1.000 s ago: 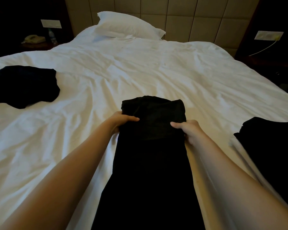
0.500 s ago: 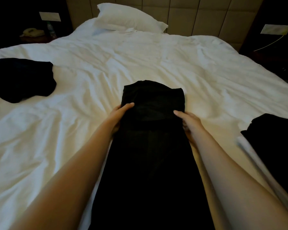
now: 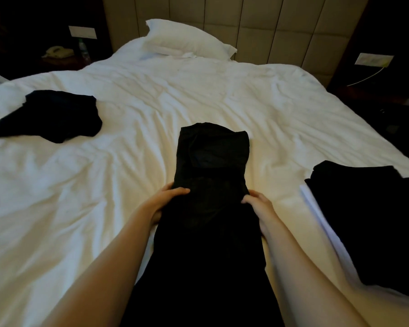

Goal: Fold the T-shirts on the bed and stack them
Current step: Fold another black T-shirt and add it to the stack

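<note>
A black T-shirt [image 3: 210,208], folded into a long narrow strip, lies lengthwise on the white bed [image 3: 128,173] in front of me. My left hand [image 3: 168,197] grips its left edge about halfway up, thumb on top of the cloth. On the opposite edge, at the same height, my right hand [image 3: 257,204] pinches the cloth with curled fingers. A second black shirt [image 3: 50,114] lies loosely bunched at the far left. To my right sits a dark pile of folded shirts [image 3: 368,220].
A white pillow [image 3: 187,41] rests against the padded headboard [image 3: 281,27]. A nightstand with a phone [image 3: 57,53] and a bottle stands at the back left. A wall socket with a cable [image 3: 373,60] is at the right. The bed's right edge drops off near dark things on the floor.
Both hands have slid back toward me along the strip's edges, from near its far end to about its middle. The view has shifted a little.
</note>
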Demonstrator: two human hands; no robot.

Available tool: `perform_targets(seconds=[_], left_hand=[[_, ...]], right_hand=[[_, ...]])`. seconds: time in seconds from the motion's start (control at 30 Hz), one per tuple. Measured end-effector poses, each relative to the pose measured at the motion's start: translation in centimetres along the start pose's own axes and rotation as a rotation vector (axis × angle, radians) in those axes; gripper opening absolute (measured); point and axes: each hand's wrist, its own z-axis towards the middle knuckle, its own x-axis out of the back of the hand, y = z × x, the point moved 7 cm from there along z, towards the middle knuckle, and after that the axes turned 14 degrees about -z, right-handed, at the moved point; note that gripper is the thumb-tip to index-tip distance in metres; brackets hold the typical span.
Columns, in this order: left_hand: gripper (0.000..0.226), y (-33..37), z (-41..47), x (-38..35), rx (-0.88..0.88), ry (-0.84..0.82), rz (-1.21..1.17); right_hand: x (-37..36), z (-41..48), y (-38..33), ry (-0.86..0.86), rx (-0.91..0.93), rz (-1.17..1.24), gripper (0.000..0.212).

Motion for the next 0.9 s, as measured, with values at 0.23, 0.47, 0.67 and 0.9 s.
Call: perform_targets(seconds=[0.23,0.47,0.67,0.9], left_hand=[[0.039,-3.9,-6.9,0.9,0.043,0.032,-0.06],[0.042,-6.2,-11.4,2.2,-0.01,0.075,0.107],[0.04,-7.7,-15.2,2.5,0.017,0.075,0.134],[0.062,-8.6,-20.3,2.9,-0.143,0.35,0.25]], right_hand=[[1.3,-4.0,3.1,0.152,0.006,-0.003,0.028],[2.5,-9.3,6.1,0.146,-0.035,0.01,0.032],[2.3,-13.8,7.8,0.006,-0.088,0.062,0.026],[2.1,-19.2,9.6,-0.142,-0.117,0.015,0.015]])
